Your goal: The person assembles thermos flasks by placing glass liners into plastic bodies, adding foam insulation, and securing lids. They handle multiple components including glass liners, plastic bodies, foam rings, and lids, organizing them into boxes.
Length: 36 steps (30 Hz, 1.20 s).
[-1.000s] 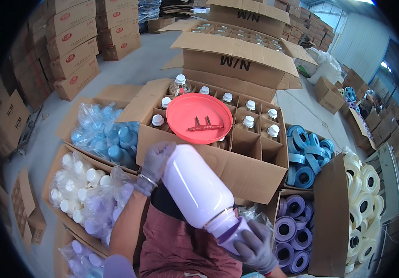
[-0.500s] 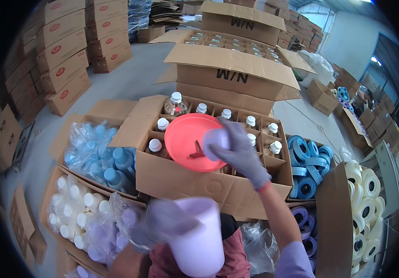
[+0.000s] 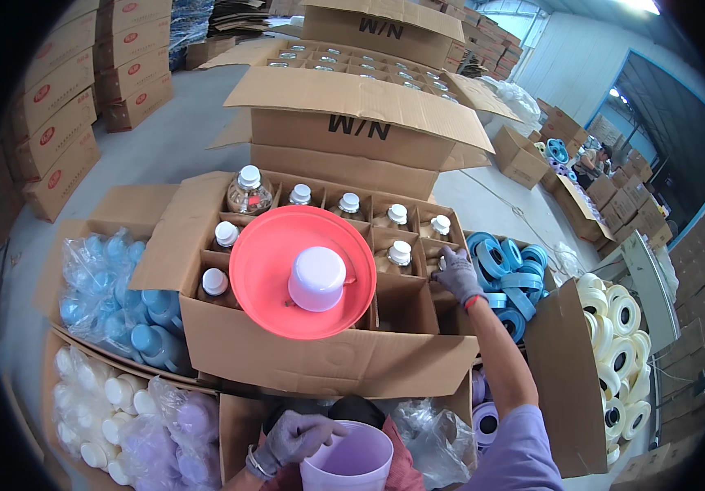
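Lilac container (image 3: 348,468) was open at the half-curled left hand (image 3: 299,436), a cup (image 3: 317,280) already set on the red tray (image 3: 258,254) ahead; 1 bottle (image 3: 432,265) under the right hand (image 3: 457,278) hadn't left its carton (image 3: 328,360). Neither grip could be told.

Small lavender plastic cup (image 3: 317,280): it has left the right hand and now stands on the round red plastic tray (image 3: 264,247), slightly right of the middle.
Grey-gloved right hand (image 3: 460,282): it has moved to the right edge of the divided brown cardboard carton (image 3: 320,362).
Tall lavender plastic container (image 3: 348,468): earlier tilted and covered, now upright and open.
Grey-gloved left hand (image 3: 302,438): it has gone from the base to the rim.
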### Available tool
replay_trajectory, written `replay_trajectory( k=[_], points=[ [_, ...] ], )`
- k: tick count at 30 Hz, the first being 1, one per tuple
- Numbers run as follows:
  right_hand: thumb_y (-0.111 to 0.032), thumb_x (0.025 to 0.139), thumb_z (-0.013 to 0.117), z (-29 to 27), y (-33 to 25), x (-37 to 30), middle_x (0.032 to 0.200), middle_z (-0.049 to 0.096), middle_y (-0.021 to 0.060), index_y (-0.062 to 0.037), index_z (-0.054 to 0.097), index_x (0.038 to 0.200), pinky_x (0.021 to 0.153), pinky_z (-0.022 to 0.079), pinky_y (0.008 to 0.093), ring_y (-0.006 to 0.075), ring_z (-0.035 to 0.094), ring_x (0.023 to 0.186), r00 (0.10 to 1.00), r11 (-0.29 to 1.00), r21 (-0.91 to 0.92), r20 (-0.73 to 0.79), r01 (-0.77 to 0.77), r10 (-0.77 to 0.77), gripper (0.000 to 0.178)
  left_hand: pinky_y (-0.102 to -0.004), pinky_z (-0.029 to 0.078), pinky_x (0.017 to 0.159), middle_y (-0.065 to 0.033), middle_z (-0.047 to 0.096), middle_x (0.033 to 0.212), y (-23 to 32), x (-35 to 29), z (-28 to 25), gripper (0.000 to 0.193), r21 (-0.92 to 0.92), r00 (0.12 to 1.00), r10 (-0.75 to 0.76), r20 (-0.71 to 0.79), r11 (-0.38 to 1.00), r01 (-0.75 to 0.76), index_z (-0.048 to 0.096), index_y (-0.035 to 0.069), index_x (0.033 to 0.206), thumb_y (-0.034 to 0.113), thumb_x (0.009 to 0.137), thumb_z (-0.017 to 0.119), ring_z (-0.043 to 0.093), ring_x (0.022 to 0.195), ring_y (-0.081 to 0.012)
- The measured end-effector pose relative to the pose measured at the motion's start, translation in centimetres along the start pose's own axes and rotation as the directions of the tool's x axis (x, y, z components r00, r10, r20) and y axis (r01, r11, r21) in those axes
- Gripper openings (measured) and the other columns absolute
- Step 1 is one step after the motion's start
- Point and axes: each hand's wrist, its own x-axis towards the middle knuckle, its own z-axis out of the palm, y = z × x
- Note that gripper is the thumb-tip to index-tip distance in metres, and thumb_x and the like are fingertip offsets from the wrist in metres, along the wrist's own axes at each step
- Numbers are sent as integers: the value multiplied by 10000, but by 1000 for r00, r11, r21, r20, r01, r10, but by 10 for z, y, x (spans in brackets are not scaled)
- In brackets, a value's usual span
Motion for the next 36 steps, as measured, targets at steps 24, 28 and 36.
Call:
replay_trajectory(
  k=[24, 28, 36],
  points=[
    [-284, 949, 579, -73, -34, -237, 1037, 631, 56, -30, 555, 1209, 744, 542, 274, 130, 633, 869, 999, -347, 937, -46, 49, 19, 364, -410, 306, 1152, -158, 355, 1481, 92, 75, 56, 1005, 554, 618, 748, -243, 630, -544, 243, 18, 1507, 303, 751, 842, 356, 1385, -284],
    [-248, 1002, 487, 5, -60, -226, 966, 642, 34, -44, 622, 1051, 736, 516, 262, 96, 598, 847, 953, -29, 958, -281, 286, 116, 249, -428, 359, 1109, -187, 411, 1427, 130, 49, 68, 1000, 786, 605, 767, -215, 504, -359, 380, 13, 1438, 374, 650, 879, 431, 1324, -338],
    [-259, 1053, 405, 13, -87, -281, 1093, 611, 83, -16, 571, 1159, 872, 526, 363, 177, 609, 999, 927, 102, 994, 83, -48, -367, 313, -374, 411, 1072, -153, 543, 1328, 186, 30, 21, 775, 768, 871, 472, -135, 605, -209, 534, 14, 1334, 245, 666, 851, 520, 1252, -273]
  ],
)
